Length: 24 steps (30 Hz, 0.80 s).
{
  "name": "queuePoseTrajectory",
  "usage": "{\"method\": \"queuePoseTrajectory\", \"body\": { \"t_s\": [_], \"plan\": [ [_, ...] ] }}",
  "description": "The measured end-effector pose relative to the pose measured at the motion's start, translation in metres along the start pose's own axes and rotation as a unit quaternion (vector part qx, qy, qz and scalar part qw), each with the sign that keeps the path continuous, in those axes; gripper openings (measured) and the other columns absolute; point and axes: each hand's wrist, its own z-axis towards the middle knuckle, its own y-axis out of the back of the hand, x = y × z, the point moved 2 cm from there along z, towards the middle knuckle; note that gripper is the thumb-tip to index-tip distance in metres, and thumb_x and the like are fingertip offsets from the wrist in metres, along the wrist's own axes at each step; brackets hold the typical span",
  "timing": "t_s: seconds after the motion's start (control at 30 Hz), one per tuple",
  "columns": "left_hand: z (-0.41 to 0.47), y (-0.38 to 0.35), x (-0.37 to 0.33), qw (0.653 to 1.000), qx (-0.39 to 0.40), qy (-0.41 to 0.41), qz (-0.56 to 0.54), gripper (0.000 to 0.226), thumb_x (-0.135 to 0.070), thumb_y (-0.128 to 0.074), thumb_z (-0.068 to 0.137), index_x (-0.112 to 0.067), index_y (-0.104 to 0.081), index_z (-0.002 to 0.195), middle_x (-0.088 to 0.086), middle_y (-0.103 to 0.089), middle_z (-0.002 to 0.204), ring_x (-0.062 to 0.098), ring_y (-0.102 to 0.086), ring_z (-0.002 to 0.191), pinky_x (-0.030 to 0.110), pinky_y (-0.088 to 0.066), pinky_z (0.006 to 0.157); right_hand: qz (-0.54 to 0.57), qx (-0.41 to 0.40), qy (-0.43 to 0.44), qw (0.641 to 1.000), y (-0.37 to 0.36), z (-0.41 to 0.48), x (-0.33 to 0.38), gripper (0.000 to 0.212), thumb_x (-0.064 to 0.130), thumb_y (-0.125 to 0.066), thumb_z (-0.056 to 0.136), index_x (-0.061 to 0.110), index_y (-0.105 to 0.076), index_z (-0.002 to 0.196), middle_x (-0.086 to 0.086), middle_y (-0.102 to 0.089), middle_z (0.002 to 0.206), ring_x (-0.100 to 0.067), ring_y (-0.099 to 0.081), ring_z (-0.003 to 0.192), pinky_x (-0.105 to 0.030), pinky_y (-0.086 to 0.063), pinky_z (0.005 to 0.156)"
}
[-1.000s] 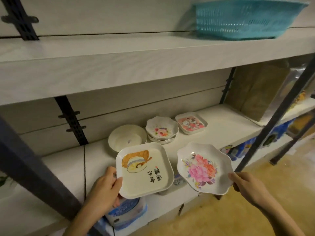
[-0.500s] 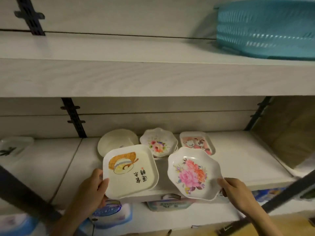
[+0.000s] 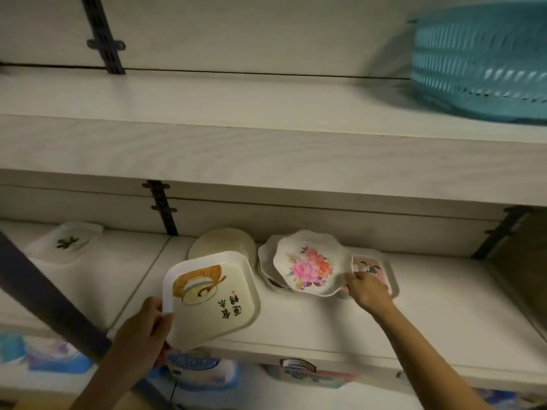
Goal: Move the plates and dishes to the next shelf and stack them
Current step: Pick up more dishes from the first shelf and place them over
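The left hand point(image 3: 145, 329) has its fingers clamped on the near-left corner of the square plate point(image 3: 211, 297), held over the shelf's point(image 3: 429, 315) front edge. The right hand point(image 3: 368, 291) pinches the scalloped floral dish point(image 3: 309, 263) by its right rim above the dish stack point(image 3: 265, 261) mid-shelf. Both look light, stiff and glossy, probably melamine, so a firm rim grip suits them best

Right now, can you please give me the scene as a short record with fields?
left hand: holds square white plate with fan picture by its corner
right hand: holds scalloped white plate with pink flowers over a scalloped dish stack
also on shelf: plain round cream plate, small rectangular cartoon dish
upper shelf: teal plastic basket
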Motion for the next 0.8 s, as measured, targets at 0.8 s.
{"method": "queuePoseTrajectory", "body": {
  "t_s": [0.8],
  "plan": [
    [0.008,-0.039,-0.037,0.996,0.069,-0.051,-0.02,0.003,-0.018,-0.044,0.094,-0.018,-0.044,0.091,0.004,-0.063,0.066,0.012,-0.056,0.045,0.02,-0.046,0.042,-0.018,0.092,0.034,0.995,0.002,-0.001,-0.008,0.038,0.038,-0.036,0.097,0.021,-0.061,0.075,0.002,-0.061,0.08,-0.015,-0.053,0.071,-0.024,-0.041,0.068]
  ]
}}
